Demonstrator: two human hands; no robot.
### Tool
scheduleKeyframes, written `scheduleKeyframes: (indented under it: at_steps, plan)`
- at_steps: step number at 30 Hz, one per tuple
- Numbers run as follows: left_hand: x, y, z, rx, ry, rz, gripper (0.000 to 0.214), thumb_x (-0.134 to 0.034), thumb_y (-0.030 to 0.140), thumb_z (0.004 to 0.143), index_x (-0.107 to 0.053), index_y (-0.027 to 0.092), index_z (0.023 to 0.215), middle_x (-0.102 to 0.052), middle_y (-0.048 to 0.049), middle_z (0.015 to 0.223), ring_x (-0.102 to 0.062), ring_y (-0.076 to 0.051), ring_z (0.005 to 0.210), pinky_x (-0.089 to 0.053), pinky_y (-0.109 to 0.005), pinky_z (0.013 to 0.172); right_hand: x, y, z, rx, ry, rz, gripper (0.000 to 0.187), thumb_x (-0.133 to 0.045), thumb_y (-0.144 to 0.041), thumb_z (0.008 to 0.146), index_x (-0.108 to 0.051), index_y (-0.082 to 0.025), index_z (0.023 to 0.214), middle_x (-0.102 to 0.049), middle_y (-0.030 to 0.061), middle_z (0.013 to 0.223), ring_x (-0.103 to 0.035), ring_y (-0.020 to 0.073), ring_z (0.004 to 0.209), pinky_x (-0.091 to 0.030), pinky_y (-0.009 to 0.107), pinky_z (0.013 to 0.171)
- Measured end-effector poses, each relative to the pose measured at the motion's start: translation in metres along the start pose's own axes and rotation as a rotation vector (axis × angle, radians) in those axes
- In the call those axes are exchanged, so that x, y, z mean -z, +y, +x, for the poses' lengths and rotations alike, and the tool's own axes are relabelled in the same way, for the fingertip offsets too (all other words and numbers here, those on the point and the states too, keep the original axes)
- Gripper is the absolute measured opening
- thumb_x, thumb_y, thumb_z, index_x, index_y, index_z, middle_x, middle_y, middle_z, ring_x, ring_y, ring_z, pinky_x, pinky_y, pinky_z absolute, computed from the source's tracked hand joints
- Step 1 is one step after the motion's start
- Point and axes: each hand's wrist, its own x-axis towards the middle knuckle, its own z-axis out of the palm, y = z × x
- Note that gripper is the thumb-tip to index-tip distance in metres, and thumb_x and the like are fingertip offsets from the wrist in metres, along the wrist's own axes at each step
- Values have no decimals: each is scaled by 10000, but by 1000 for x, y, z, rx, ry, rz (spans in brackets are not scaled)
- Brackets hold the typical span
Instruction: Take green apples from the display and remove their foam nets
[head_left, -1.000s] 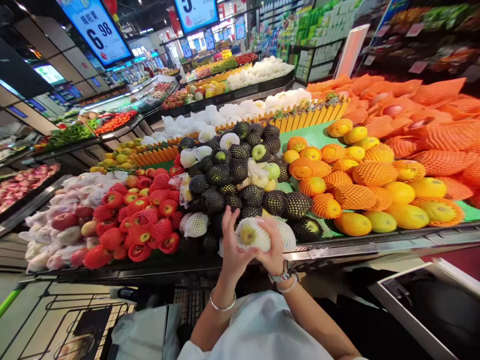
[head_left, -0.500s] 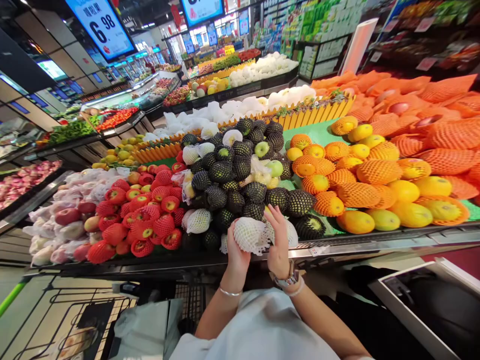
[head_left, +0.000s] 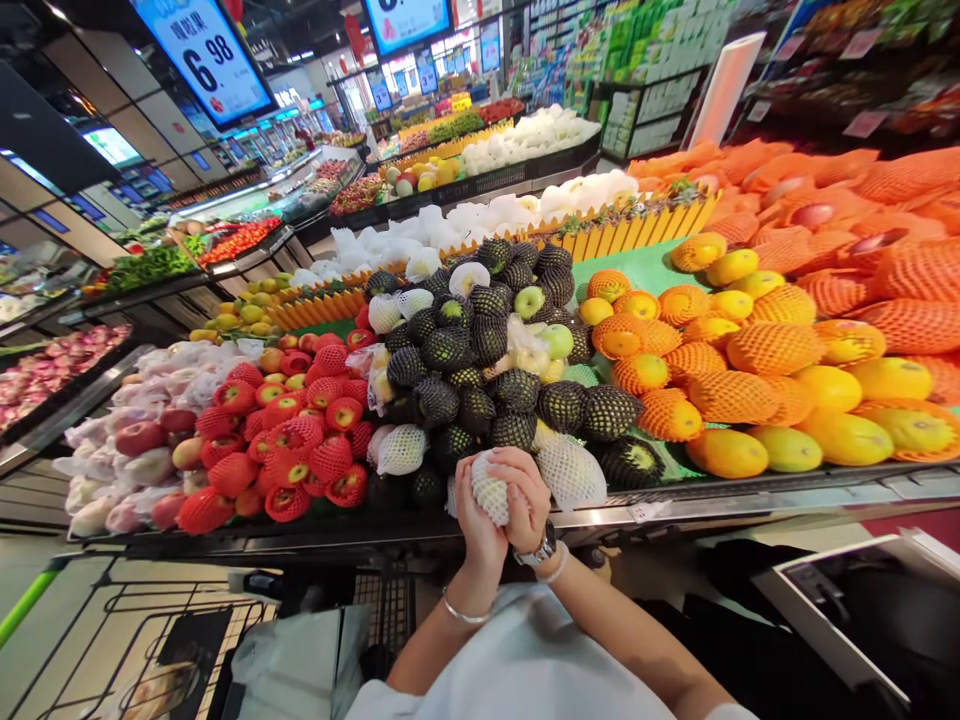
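Between both hands I hold a fruit in a white foam net (head_left: 490,492), close to the front edge of the display; the net hides its kind. My left hand (head_left: 472,520) wraps its left side. My right hand (head_left: 529,492) closes over its top and right side, fingers bent. Just right of my hands lies another, larger fruit in a white foam net (head_left: 573,472). Behind them are piled green fruits in black foam nets (head_left: 517,392). To the left, a fruit in white netting (head_left: 400,450) rests beside red apples in red nets (head_left: 289,435).
Yellow mangoes (head_left: 847,435), several in orange nets, lie on the right. A metal rail (head_left: 750,500) borders the display's front. A wire shopping cart (head_left: 112,610) stands at lower left, an open white box (head_left: 832,600) at lower right. Price screens (head_left: 206,60) hang overhead.
My right hand, raised with fingers stretched half a second ago, has come left and closed over the netted fruit. The netted fruit on the right is now more exposed.
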Motion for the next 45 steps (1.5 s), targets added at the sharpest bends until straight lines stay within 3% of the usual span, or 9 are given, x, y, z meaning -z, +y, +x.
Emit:
scheduleKeyframes:
  at_steps: [9, 14, 17, 22, 24, 28, 35, 42, 45]
  plan:
    - [5, 44, 17, 20, -204, 26, 587, -573, 736, 725, -625, 245, 1042, -659, -55, 1066, -617, -219, 988, -509, -349, 876, -34, 6, 18, -194, 112, 92, 337, -375, -298, 953, -700, -213, 939, -675, 85, 1027, -625, 246, 972, -487, 465, 879]
    - [54, 77, 45, -106, -310, 356, 662, -823, 435, 627, -551, 279, 1210, -604, -61, 1232, -578, -259, 1130, -470, -380, 981, -76, -3, 22, -265, 40, 237, 533, -244, -551, 970, -521, -270, 1329, -545, 97, 1352, -523, 279, 1251, -417, 521, 1021]
    - [75, 117, 103, -116, -139, 374, 655, -803, 494, 606, -560, 288, 1178, -629, -73, 1179, -598, -288, 1101, -511, -402, 912, -93, -3, 24, -192, 39, 330, 702, -96, -689, 916, -172, -322, 1510, -319, 93, 1545, -361, 293, 1403, -346, 593, 1082]
    - [49, 196, 260, -664, -81, 930, 510, -714, 316, 722, -497, 241, 1177, -547, -83, 1285, -502, -269, 1230, -396, -397, 1061, -59, 9, 9, -292, -8, 193, 542, -364, -555, 947, -404, -257, 1399, -458, 128, 1444, -446, 305, 1340, -360, 571, 1089]
    - [29, 209, 315, -656, 9, 1310, 505, -645, 286, 789, -424, 183, 1231, -493, -145, 1320, -454, -265, 1267, -369, -390, 1070, -30, 14, -11, -406, 96, 81, 458, -454, -456, 939, -485, -227, 1334, -520, 128, 1386, -493, 296, 1291, -362, 547, 1090]
    - [11, 195, 378, -558, -93, 1456, 520, -692, 232, 740, -455, 123, 1190, -492, -196, 1283, -453, -305, 1248, -341, -410, 1051, 25, 10, -62, -652, 265, -197, 385, -572, -446, 868, -627, -213, 1169, -653, 103, 1213, -595, 298, 1149, -435, 488, 1020]
    - [38, 172, 404, -412, -244, 1485, 402, -662, 300, 833, -537, 81, 1147, -584, -184, 1224, -539, -304, 1165, -405, -479, 992, 49, -14, -110, -868, 636, -424, 438, -645, -552, 748, -704, -163, 940, -722, 95, 953, -658, 297, 931, -530, 400, 785]
    - [50, 197, 395, -399, -344, 1315, 373, -439, 295, 976, -490, 99, 1290, -510, -172, 1382, -475, -249, 1296, -350, -493, 1092, 40, 8, -70, -766, 386, -442, 371, -600, -491, 799, -684, -156, 936, -706, 89, 944, -642, 273, 935, -461, 464, 910]
    - [94, 220, 364, -408, -333, 1254, 454, -420, 275, 982, -347, 134, 1408, -410, -121, 1487, -348, -209, 1405, -278, -454, 1139, 35, 7, -56, -607, 449, -488, 274, -586, -405, 807, -674, -157, 882, -676, 57, 843, -627, 208, 719, -493, 431, 792]
